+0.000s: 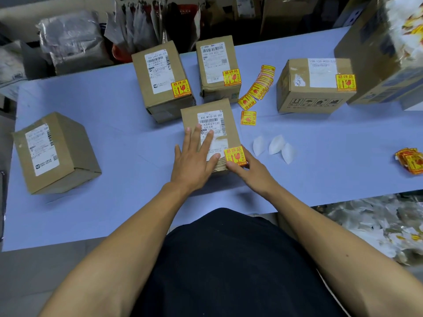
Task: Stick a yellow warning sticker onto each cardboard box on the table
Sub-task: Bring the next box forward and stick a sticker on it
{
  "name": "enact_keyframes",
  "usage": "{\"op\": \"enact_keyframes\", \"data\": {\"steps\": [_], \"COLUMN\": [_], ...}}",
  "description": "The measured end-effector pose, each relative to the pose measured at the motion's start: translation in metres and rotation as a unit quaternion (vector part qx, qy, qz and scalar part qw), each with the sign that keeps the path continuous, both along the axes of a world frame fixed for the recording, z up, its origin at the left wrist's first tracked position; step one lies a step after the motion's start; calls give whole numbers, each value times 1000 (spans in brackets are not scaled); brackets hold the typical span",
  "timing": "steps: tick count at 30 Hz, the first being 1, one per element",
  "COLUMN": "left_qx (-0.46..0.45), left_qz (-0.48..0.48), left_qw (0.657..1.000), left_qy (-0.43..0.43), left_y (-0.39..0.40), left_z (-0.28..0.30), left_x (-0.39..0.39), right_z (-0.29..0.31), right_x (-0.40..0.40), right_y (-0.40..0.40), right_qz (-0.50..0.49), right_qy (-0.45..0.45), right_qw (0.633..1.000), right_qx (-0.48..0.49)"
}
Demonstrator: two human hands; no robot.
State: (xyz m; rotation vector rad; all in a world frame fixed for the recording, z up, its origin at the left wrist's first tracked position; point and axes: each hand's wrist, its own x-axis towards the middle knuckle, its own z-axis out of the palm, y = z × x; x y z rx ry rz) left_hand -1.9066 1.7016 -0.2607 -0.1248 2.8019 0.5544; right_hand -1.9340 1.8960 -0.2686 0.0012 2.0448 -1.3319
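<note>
The left hand (194, 156) lies flat, fingers straight, on the middle cardboard box (211, 136) on the worktop (119, 124). The right hand (249, 168) presses straight fingers at the yellow warning sticker (234, 156) on the box's near right corner.

grey wrapped parcels (68, 40) behind the table (114, 115)

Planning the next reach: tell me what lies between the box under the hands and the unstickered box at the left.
Head view: only bare table lies between the box under the hands and the unstickered box.
</note>
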Motion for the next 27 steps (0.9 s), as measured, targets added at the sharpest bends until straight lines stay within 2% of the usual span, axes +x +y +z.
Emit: {"op": "enact_keyframes", "data": {"steps": [2,4,6,8,10,12,15,19,27], "left_qx": [65,152,252,357,440,485,493,514,525], "left_qz": [35,146,296,413,474,482,452,439,439], "left_qw": [997,975,920,838,762,728,741,736,728], "left_qy": [31,69,54,15,-25,-53,-52,-36,-31], "left_y": [-1,0,2,1,-4,-9,-8,-5,-10], "left_z": [2,5,9,6,1,-5,-10,-16,-16], "left_x": [0,-1,-7,-16,-27,-33,-37,-37,-33], "right_z": [-4,-3,-2,1,0,-5,-13,-45,-33], "right_x": [-4,-13,-28,-45,-60,-70,-76,-80,-76], "right_y": [6,8,6,-4,-17,-27,-39,-37,-48], "right_qz": [-4,-47,-97,-116,-107,-94,-67,-51,-31], "right_qy": [-20,-36,-38,-43,-49,-71,-110,-137,-122], "right_qw": [1000,998,994,992,992,992,990,986,990], "right_qx": [-17,-20,-32,-38,-42,-47,-59,-83,-67]}}
